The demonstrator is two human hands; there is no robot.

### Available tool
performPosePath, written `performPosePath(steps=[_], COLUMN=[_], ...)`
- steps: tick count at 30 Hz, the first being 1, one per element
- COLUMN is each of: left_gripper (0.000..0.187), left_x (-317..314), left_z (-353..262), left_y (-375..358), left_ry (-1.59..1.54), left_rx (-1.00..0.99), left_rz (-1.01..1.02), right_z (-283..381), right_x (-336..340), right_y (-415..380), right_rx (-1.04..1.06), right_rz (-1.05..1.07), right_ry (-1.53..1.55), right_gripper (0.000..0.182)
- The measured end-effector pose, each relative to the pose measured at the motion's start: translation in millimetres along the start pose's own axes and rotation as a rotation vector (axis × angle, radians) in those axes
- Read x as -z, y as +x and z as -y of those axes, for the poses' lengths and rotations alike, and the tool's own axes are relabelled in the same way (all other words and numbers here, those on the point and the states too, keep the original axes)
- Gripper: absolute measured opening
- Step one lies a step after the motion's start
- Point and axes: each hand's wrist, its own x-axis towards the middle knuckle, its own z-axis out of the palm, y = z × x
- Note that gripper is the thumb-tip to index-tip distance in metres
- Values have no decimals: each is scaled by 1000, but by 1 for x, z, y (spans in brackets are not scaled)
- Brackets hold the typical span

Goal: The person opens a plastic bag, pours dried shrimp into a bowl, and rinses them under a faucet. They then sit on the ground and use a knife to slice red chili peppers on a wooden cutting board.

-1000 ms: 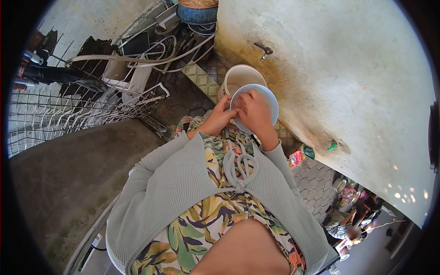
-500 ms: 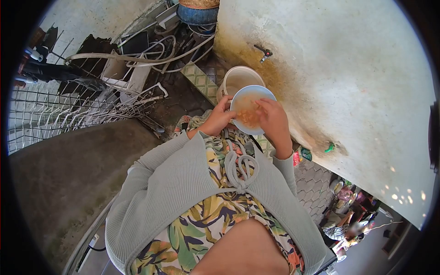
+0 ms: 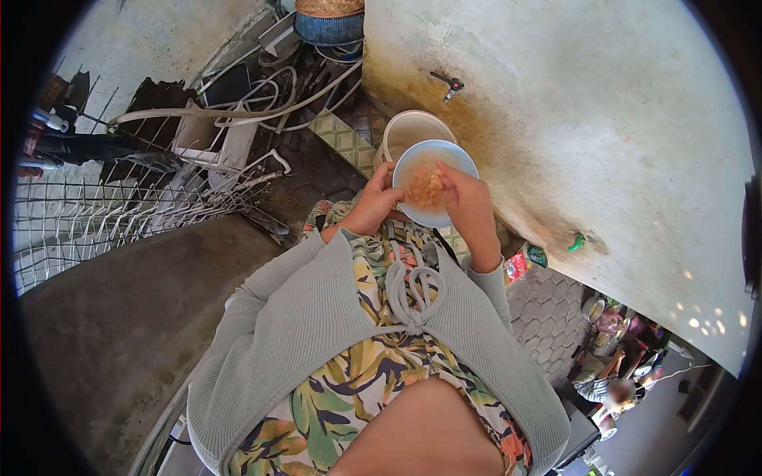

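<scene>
My left hand grips the near left edge of a pale blue-white bowl, its thumb over the rim. Inside the bowl, cloudy water surrounds a cluster of small orange-brown pieces whose kind I cannot make out. From the right, my right hand reaches over the rim with curled fingers at the pieces; whatever sits between the fingertips is hidden. Just beyond the bowl, and partly covered by it, stands a whitish bucket.
A black-handled tap juts from the stained wall above the bucket, and a green tap sits lower right. Hoses and scrap crowd the left beside a wire grid. Another person is at far lower right.
The right hand's fingers have shifted among the pieces, which now sit bunched nearer the bowl's middle. The left hand keeps its hold on the rim. The view has shifted slightly.
</scene>
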Motion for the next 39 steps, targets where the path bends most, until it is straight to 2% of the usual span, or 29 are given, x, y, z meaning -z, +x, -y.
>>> performPosePath(steps=[2,3,5,6,8,9,11,14,18,20,24,26,30,33,35,39], left_gripper=[50,50,49,49,49,50,50,50,50,50,47,45,45,45,45,46], left_x=[0,0,1,1,1,0,-1,0,0,1,2,1,3,1,-1,-3], left_z=[0,2,5,6,6,4,1,0,4,7,10,10,10,6,3,3], left_y=[0,2,3,3,2,1,0,-2,1,3,4,3,4,2,0,1], left_ry=[-13,-17,-18,0,18,2,-14,25,10,11,-6,-6,41,30,12,31], left_rx=[-5,-7,-10,-16,-22,-17,-14,-15,-17,-21,-27,-30,-20,-23,-24,-27], left_rz=[-9,-3,4,5,4,-3,-8,-14,0,-7,-1,8,-13,-15,-12,-1], right_z=[0,3,10,6,-8,-12,-16,-11,-7,-11,0,12,-14,-6,2,-4], right_x=[-3,-5,-10,-14,-25,-26,-24,-9,8,5,-11,-17,-30,-10,3,-5], right_y=[1,1,-1,-2,-4,-5,-3,-3,-1,1,-6,-8,-7,-3,-3,3], right_rx=[128,129,292,293,236,234,109,77,4,202,226,158,56,-22,-43,35], right_rz=[38,37,-17,-18,115,114,209,131,187,108,17,57,192,197,97,43], right_ry=[-31,-31,-202,-199,-172,-171,-116,-20,-18,2,-229,-285,-191,-183,-110,-151], right_gripper=[25,25,27,27,29,29,31,32,36,44,44,31,19,26,31,36])
